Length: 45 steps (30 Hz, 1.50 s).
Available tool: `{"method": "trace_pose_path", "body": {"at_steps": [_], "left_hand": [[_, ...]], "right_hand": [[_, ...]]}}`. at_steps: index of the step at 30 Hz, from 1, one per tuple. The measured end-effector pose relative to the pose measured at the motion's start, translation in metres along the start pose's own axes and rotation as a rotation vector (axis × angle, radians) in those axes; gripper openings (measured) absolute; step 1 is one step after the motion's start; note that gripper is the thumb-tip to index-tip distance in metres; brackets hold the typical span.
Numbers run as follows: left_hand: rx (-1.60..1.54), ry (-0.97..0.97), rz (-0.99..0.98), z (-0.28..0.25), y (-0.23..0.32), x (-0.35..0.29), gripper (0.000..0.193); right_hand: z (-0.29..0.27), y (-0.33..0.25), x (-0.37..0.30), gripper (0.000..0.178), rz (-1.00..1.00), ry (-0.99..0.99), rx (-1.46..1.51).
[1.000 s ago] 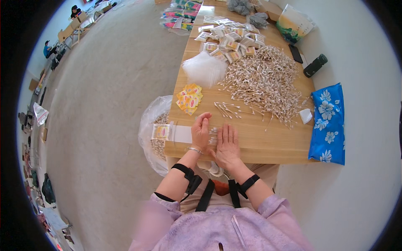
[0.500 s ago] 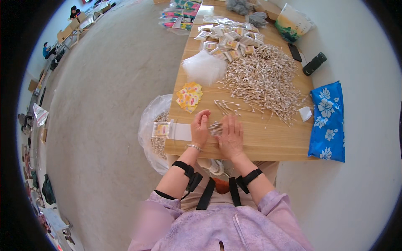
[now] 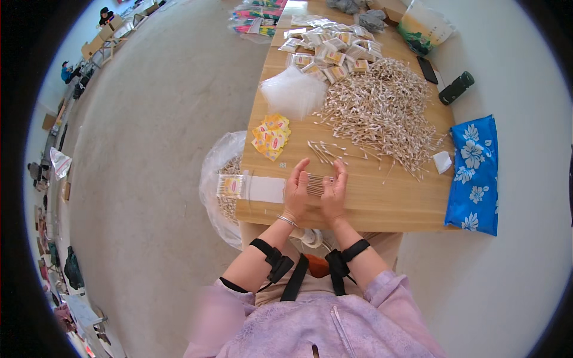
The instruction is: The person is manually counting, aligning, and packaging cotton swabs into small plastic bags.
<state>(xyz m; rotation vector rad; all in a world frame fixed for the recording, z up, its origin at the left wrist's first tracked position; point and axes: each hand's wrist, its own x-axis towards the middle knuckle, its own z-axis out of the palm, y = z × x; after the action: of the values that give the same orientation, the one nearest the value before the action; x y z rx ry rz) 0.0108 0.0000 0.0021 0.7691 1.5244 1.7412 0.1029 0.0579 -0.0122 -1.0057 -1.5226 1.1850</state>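
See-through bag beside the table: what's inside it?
Loose cotton swabs show inside the clear plastic bag. The swab packet blocks part of this view, and the wooden table covers the right side. Anything underneath the top swabs can't be seen.

On the surface (image 3: 394, 201), a swab bundle (image 3: 315, 185) lies between my left hand (image 3: 296, 194) and right hand (image 3: 333, 194). To my left come a strip (image 3: 266, 190) and a packet (image 3: 230, 186). Beyond my hands, cards (image 3: 271, 137) lie left, sleeves (image 3: 292, 92) behind them, the swab pile (image 3: 382, 107) right, and packs (image 3: 335, 56) behind the sleeves. A pouch (image 3: 474, 179) lies far right, with a bottle (image 3: 456, 89) and phone (image 3: 427, 70) behind it.
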Motion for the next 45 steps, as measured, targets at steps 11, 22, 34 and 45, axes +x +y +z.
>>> {"method": "trace_pose_path", "body": {"at_steps": [11, 22, 34, 45], "left_hand": [[-0.214, -0.007, -0.016, -0.007, -0.005, 0.005, 0.049], [-0.289, -0.008, -0.026, -0.015, -0.005, 0.002, 0.051], [-0.263, -0.040, -0.021, -0.018, -0.009, 0.001, 0.054], [-0.131, -0.039, 0.015, -0.015, -0.007, -0.002, 0.049]], "right_hand": [[-0.014, -0.019, 0.000, 0.038, -0.274, -0.438, -0.582], [-0.017, -0.032, -0.021, 0.079, -0.325, -0.601, -1.065], [-0.029, -0.025, -0.011, 0.060, -0.206, -0.393, -0.523], [-0.002, -0.035, 0.034, 0.027, -0.284, -0.129, -0.672]]}}
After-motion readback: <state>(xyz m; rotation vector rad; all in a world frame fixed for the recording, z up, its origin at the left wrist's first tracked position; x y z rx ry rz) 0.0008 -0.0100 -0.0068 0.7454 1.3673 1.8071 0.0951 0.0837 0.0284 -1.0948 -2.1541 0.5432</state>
